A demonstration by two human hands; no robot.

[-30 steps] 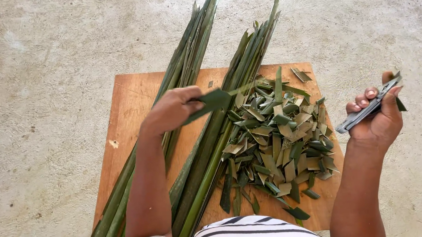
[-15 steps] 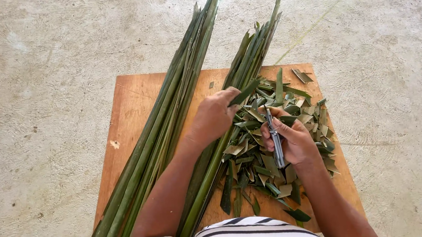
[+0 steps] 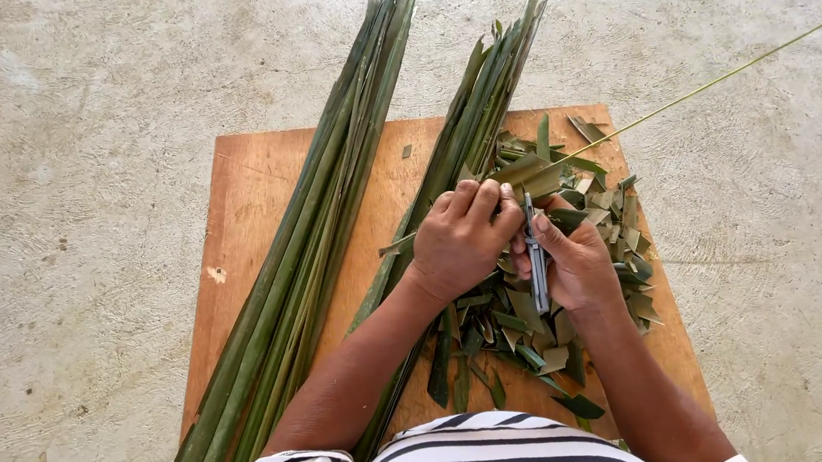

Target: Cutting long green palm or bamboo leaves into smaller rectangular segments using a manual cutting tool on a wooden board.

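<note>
Wooden board [image 3: 251,190] on concrete floor [image 3: 59,102]. Two long leaf bundles [image 3: 318,228] across it; cut leaf pieces [image 3: 617,234] heaped right. Our left hand [image 3: 460,237], fingers curled shut, pinches a leaf strip [image 3: 529,173] mid-board. Our right hand [image 3: 580,267] is closed round a small knife [image 3: 536,265], touching the left.

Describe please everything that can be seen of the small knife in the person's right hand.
The knife is a slim, grey, metallic tool, seemingly a folding type. It lies roughly upright in the picture, tip away from the person, above the heap of cut leaf pieces on the wooden board. The right hand grips it, the thumb pressed along its side, so part of it is hidden. Its upper end meets a green leaf strip held by the left hand. Its edge is too small to judge.
</note>
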